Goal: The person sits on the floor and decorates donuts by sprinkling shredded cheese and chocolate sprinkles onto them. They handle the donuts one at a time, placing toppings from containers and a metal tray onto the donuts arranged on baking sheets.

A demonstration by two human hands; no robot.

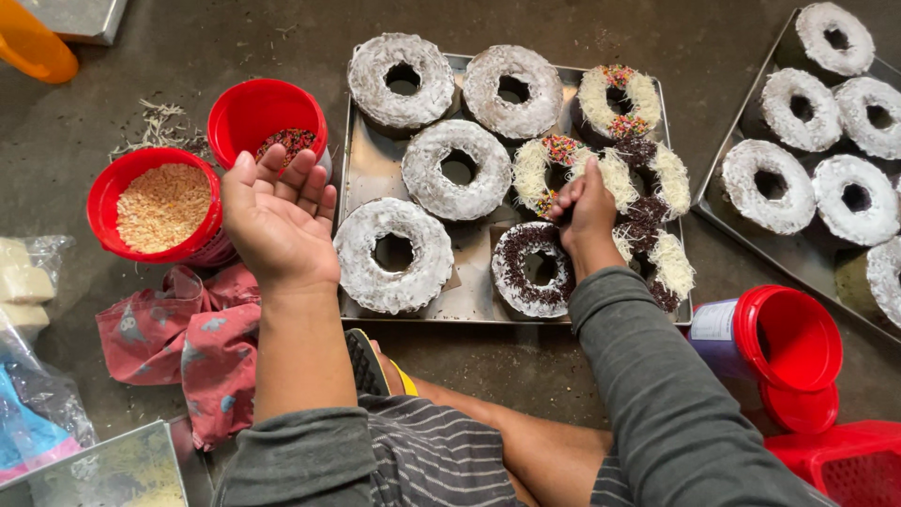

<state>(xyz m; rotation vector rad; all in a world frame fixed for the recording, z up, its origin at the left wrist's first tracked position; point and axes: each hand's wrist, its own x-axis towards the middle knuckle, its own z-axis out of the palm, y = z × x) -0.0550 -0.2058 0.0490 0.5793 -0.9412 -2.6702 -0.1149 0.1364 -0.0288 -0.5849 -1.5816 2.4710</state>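
Chocolate-sprinkled ring cake (531, 270) flat on tray (371, 174), hole upward, right hand (587, 208) pinching above

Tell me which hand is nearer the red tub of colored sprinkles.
Left. The left hand lies open, palm up, right beside the sprinkle tub; the right hand is over the tray, well apart.

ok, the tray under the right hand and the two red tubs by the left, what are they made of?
Tray: looks like thin sheet metal, dull grey with a soft sheen and a folded rim. Red tub of pale flakes and red tub of coloured sprinkles: likely moulded plastic, glossy and evenly coloured, with thin rolled rims.
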